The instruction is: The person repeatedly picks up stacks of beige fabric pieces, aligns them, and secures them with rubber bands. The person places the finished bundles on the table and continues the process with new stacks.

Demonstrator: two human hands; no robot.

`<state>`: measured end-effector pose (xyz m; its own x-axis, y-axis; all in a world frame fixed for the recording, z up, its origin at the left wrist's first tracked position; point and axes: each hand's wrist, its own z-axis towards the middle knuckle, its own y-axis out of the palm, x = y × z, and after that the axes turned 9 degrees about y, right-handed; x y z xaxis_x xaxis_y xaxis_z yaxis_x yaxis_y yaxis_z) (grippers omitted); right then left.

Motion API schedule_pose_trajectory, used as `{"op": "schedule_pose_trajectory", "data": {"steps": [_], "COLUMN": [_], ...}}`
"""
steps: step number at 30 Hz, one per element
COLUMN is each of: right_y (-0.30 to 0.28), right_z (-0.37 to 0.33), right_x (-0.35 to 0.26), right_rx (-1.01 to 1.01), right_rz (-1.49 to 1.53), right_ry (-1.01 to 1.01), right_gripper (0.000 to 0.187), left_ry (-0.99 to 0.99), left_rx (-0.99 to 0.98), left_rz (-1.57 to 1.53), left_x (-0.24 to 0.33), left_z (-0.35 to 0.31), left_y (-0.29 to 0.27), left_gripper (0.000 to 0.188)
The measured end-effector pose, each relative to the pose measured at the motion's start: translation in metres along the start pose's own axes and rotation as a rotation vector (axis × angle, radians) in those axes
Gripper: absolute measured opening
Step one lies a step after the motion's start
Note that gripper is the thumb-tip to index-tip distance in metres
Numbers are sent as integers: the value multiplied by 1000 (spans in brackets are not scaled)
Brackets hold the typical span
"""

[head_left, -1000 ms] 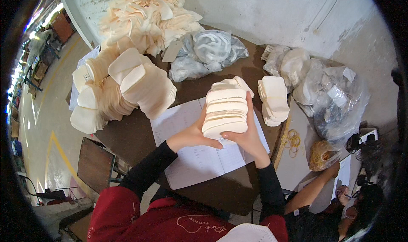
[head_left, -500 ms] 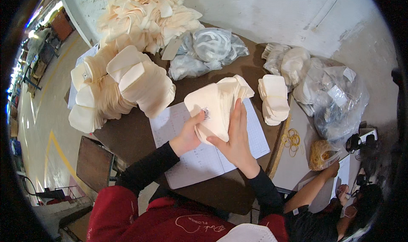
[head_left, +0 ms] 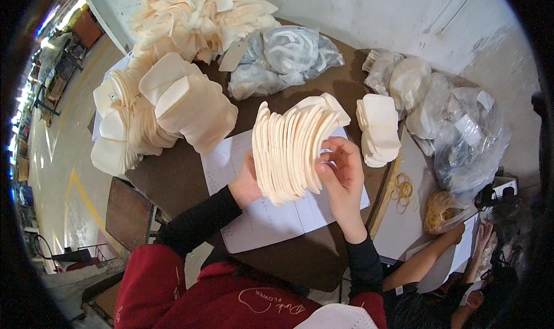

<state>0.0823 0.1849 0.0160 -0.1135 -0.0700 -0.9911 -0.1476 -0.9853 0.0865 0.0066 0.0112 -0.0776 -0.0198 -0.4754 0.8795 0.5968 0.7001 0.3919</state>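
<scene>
A thick stack of cream pads [head_left: 288, 153], soft and rounded at the corners, is held upright above an open notebook [head_left: 259, 228], its many edges fanned toward me. My left hand [head_left: 247, 182] grips the stack's left side, its fingers partly hidden behind it. At the right side, my right hand [head_left: 344, 182] has curled fingers, with thumb and fingertips at the pad edges. Right of it lies a smaller bundle of pads [head_left: 378, 130] with a band around it. Further left are larger banded bundles [head_left: 193, 107] of the same pads.
A heap of loose pads [head_left: 190, 17] rises at the back left. Clear plastic bags [head_left: 288, 55] sit behind the stack, and more bags [head_left: 470, 138] stand at right. Yellow rubber bands [head_left: 402, 191] lie near a bag of bands [head_left: 440, 210]. Another person's arm [head_left: 424, 265] reaches in at lower right.
The stack has turned from showing a flat printed face to showing its fanned edges. My right hand has shifted slightly right, its fingers going from straight to curled.
</scene>
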Motion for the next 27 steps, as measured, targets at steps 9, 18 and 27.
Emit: {"op": "schedule_pose_trajectory", "data": {"steps": [9,18,27], "right_y": [0,2,8], "right_z": [-5,-8,-10], "right_x": [-4,13,-18], "right_rx": [-3,94,125], "right_rz": [-29,-19,-354], "right_ry": [-78,-245,-58], "right_gripper": [62,52,15], "left_ry": [-209,-190,-110], "left_rx": [55,28,-109], "left_rz": [-689,-320,-273], "left_x": [1,-7,-23], "left_z": [-4,-19,-11], "left_y": [-1,-16,-22], "left_gripper": [45,57,46]}}
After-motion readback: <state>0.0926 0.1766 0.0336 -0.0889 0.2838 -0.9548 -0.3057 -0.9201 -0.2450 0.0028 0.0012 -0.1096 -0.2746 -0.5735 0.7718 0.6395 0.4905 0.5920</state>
